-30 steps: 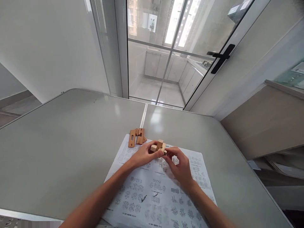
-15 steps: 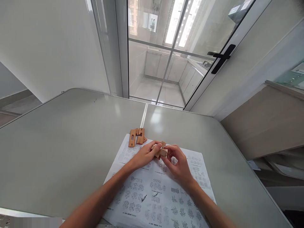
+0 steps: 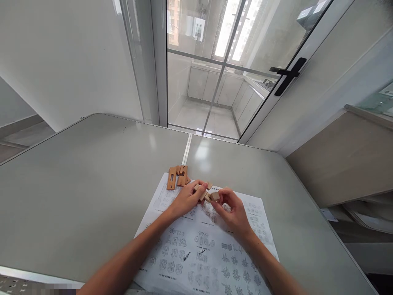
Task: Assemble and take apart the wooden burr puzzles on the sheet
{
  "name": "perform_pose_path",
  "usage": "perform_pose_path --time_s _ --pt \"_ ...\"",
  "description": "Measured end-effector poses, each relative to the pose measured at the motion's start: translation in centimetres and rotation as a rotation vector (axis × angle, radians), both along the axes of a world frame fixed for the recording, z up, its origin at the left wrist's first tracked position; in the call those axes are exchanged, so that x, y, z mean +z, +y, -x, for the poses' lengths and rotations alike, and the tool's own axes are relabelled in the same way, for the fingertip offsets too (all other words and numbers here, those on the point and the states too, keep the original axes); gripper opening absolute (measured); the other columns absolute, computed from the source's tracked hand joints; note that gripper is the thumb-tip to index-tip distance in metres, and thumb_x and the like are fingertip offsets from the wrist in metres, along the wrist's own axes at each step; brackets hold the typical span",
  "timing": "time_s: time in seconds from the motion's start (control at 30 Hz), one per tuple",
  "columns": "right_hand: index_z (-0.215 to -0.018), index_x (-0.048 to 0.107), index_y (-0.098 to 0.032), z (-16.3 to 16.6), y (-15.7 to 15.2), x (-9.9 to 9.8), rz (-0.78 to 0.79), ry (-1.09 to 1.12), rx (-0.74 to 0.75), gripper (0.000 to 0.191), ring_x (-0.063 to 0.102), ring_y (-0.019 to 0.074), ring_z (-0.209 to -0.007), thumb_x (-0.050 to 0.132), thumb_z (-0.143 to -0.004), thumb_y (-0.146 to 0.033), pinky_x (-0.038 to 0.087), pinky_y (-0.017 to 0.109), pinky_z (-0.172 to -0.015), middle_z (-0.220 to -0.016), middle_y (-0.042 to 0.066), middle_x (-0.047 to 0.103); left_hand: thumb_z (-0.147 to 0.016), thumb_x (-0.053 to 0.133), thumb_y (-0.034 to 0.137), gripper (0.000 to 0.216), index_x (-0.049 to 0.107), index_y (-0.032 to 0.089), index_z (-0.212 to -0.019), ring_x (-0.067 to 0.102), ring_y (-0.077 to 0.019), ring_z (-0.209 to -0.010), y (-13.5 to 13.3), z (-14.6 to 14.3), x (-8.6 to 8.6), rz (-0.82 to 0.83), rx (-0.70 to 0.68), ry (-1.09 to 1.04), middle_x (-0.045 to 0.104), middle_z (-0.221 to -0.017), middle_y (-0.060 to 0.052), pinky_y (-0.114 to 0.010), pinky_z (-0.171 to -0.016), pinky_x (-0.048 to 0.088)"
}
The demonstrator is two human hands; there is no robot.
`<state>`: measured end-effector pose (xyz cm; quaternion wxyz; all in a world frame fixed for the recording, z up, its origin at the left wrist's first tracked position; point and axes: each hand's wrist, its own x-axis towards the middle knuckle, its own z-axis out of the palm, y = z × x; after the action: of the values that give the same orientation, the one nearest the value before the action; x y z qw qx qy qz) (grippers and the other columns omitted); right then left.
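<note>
Two hands closed on one small wooden puzzle cluster

Both of my hands meet on the wooden puzzle cluster (image 3: 206, 192), which hangs just above the printed diagram sheet (image 3: 202, 246); my left hand (image 3: 184, 200) pinches its left end between thumb and curled fingers; my right hand (image 3: 235, 211) nips a pale block at its right end with thumb and forefinger, the other fingers folded. Neither grip is open; both are shut on the wood. As I judge it, the step goes best with the left hand acting as a steady clamp while the right works its block squarely, without twisting. Beyond my left fingertips, apart from the cluster, lie loose darker wooden pieces (image 3: 177, 177) at the sheet's far corner on the grey table (image 3: 76, 184).
</note>
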<state>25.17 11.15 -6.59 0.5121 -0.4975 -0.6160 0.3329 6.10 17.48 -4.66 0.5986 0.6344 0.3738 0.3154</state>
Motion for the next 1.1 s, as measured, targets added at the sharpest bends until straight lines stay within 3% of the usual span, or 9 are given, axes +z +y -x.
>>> perform_pose_path --time_s 0.23,0.33,0.43,0.63,0.8,0.93,1.1 --pt "-0.085 0.059 -0.023 -0.2 0.2 -0.7 0.057 -0.036 -0.034 0.025 0.052 0.0161 -0.069 0.064 -0.101 -0.042 0.045 0.029 -0.065 -0.079 0.0 0.057 -0.097 0.052 0.072 0.054 0.054 0.018 -0.092 0.048 -0.011 -0.059 0.5 -0.2 -0.4 0.122 0.053 -0.175 0.055 -0.066 0.004 -0.024 -0.058 0.039" --pt "-0.105 0.061 -0.025 -0.1 0.2 -0.9 0.067 0.014 -0.056 0.019 0.054 0.0167 -0.072 0.067 -0.099 -0.041 0.048 0.029 -0.067 -0.082 -0.001 0.058 -0.099 0.051 0.07 0.052 0.056 0.018 -0.095 0.049 -0.0114 -0.061 0.4 -0.2 -0.4 0.092 0.033 -0.156 0.057 -0.068 0.003 -0.024 -0.059 0.04" --pt "-0.123 0.06 -0.025 -0.1 0.3 -1.1 0.079 0.021 -0.006 0.029 0.056 0.0177 -0.074 0.064 -0.099 -0.041 0.049 0.03 -0.068 -0.086 -0.001 0.058 -0.1 0.05 0.068 0.051 0.059 0.019 -0.096 0.051 -0.0123 -0.063 0.3 0.0 -0.2 0.047 0.006 -0.087 0.059 -0.069 0.002 -0.024 -0.06 0.04" --pt "-0.093 0.065 -0.022 0.1 0.4 -1.1 0.089 -0.085 0.063 0.022 0.047 0.0159 -0.067 0.062 -0.101 -0.042 0.041 0.029 -0.06 -0.079 -0.001 0.054 -0.1 0.049 0.068 0.052 0.062 0.018 -0.093 0.051 -0.0133 -0.063 0.0 0.2 0.4 0.016 -0.03 -0.028 0.057 -0.069 0.002 -0.024 -0.058 0.039" --pt "-0.096 0.067 -0.022 0.2 0.4 -0.7 0.073 -0.075 0.018 0.021 0.046 0.0159 -0.067 0.063 -0.101 -0.042 0.043 0.029 -0.062 -0.077 -0.002 0.05 -0.1 0.048 0.069 0.052 0.06 0.018 -0.092 0.051 -0.0131 -0.063 0.1 0.0 0.1 0.038 -0.001 -0.071 0.059 -0.069 0.001 -0.024 -0.059 0.039" --pt "-0.099 0.067 -0.022 0.1 0.4 -0.4 0.076 -0.086 -0.041 0.023 0.051 0.0175 -0.073 0.062 -0.101 -0.045 0.045 0.031 -0.069 -0.082 0.0 0.057 -0.097 0.051 0.073 0.055 0.057 0.018 -0.093 0.049 -0.0121 -0.059 0.4 -0.2 -0.4 0.106 0.041 -0.177 0.056 -0.066 0.003 -0.025 -0.058 0.038" --pt "-0.091 0.065 -0.022 -0.1 0.6 -0.4 0.065 -0.187 -0.127 0.026 0.053 0.0182 -0.073 0.06 -0.101 -0.046 0.044 0.031 -0.068 -0.08 0.0 0.058 -0.097 0.055 0.067 0.051 0.056 0.018 -0.112 0.05 -0.0116 -0.06 0.5 0.0 -0.5 0.141 0.087 -0.217 0.062 -0.075 0.002 -0.027 -0.06 0.04"
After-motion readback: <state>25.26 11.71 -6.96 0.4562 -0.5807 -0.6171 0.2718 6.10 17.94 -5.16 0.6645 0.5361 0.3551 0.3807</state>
